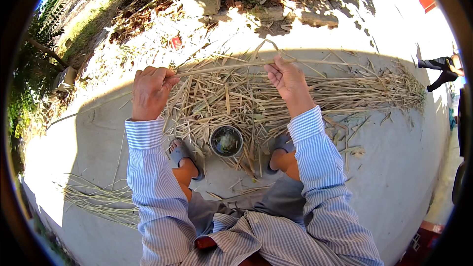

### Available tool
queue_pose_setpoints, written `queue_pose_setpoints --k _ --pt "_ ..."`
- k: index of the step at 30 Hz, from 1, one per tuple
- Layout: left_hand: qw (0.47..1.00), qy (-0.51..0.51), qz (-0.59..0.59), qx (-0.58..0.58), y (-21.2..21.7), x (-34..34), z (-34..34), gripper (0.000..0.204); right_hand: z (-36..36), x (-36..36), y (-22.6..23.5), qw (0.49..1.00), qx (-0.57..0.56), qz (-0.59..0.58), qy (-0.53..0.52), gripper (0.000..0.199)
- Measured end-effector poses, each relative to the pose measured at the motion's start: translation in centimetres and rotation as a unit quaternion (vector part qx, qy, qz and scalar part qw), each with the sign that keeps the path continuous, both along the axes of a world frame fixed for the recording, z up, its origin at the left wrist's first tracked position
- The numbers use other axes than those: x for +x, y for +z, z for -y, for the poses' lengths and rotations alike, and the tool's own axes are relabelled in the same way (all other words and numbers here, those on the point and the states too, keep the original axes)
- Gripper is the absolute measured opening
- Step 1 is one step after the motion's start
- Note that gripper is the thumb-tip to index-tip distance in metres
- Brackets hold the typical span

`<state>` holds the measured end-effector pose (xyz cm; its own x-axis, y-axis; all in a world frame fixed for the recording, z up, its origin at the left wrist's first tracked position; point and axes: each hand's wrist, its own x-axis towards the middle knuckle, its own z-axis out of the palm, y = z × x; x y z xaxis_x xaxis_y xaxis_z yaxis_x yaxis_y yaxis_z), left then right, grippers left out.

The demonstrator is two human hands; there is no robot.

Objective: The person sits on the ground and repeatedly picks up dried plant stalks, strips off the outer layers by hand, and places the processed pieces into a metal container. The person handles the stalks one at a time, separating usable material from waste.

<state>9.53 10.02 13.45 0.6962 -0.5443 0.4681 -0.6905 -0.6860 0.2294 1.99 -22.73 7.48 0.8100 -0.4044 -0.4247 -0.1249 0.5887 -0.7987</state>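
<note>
A long dry stalk (221,68) is stretched nearly level between my two hands, above a heap of straw. My left hand (151,93) is closed on it, with the thumb and fingers pinching. A thin length (93,106) runs from there down to the left, over the ground. My right hand (288,81) pinches the stalk farther along, its other fingers curled. At that hand a pale leaf strip (266,43) bends up in a loop, and the stalk's end reaches past it to the right. Below lies the heap of cut straw (212,101).
Between my sandalled feet stands a round metal pot (212,142) with wet green matter inside. A straw bundle (374,88) extends right; thin greenish stalks (101,199) lie at left. Stone blocks (204,1) and a small red packet (176,43) are beyond. Another person's dark-clad feet (438,70) show at right.
</note>
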Motion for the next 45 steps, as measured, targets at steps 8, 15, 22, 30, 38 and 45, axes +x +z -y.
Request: queue_pose_setpoints --k 8,15,22,30,38,45 --pt "0.99 -0.015 -0.083 -0.11 -2.2 -1.4 3.2 0.017 -1.3 -0.2 0.7 0.998 0.015 0.027 0.053 0.024" --pt "0.998 -0.014 -0.04 -0.048 -3.3 -0.2 2.4 0.013 -2.0 -0.4 0.2 0.998 -0.009 0.002 0.068 0.029" --pt "0.99 0.081 0.094 0.074 -3.4 0.3 2.1 0.006 -2.8 0.1 0.7 0.997 -0.073 -0.016 0.02 0.032" --pt "0.977 0.151 0.122 0.089 -3.3 1.2 0.3 0.02 -1.9 0.5 0.7 0.997 -0.069 -0.012 0.013 0.032" --pt "0.998 0.049 0.034 0.033 -0.8 0.5 0.5 0.017 0.6 -0.3 1.1 0.999 -0.027 0.017 -0.024 0.03" --pt "0.997 -0.001 0.066 0.05 -1.1 -1.2 3.3 0.028 -2.6 -0.5 1.7 0.997 -0.036 0.066 0.03 0.028"
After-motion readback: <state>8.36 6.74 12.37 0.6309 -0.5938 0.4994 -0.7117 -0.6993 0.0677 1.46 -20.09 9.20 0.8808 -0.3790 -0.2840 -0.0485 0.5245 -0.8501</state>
